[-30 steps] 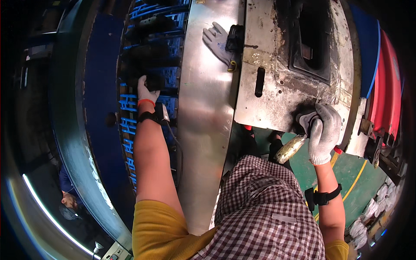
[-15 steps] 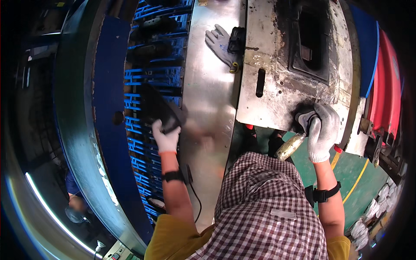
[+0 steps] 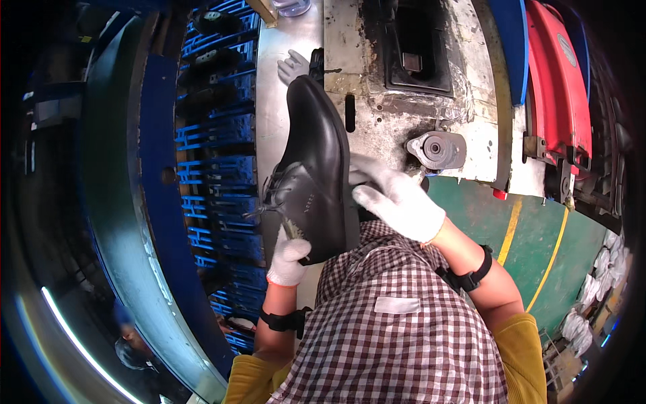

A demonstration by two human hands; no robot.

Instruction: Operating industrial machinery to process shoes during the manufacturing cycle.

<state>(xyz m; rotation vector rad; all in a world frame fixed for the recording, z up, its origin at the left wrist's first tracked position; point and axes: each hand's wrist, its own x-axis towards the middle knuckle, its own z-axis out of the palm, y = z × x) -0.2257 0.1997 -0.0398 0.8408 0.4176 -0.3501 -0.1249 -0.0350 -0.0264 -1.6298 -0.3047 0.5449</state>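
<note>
A black lace-up leather shoe (image 3: 316,145) stands out in front of my body, its toe pointing away and its sole turned to the right. My left hand (image 3: 288,259), in a white glove, is closed on the shoe's ankle opening, beside the loose laces. On the sole side is my right hand (image 3: 400,202), also gloved. Its thumb is apart from the blurred fingers, which reach toward the sole; whether they touch it is hard to see. A grey metal fitting with a round centre (image 3: 436,149) sits at the near edge of the stained metal bench (image 3: 377,128).
A blue slatted rack (image 3: 219,175) runs along the left. Past the shoe, a grey glove (image 3: 293,66) lies on the shiny metal strip (image 3: 272,87). A dark rectangular recess (image 3: 417,54) opens in the bench. Red equipment (image 3: 558,81) stands at the right.
My left hand has brought the shoe from over the rack to in front of me. My right hand has left the grey fitting and moved left to the shoe. The view has shifted.
</note>
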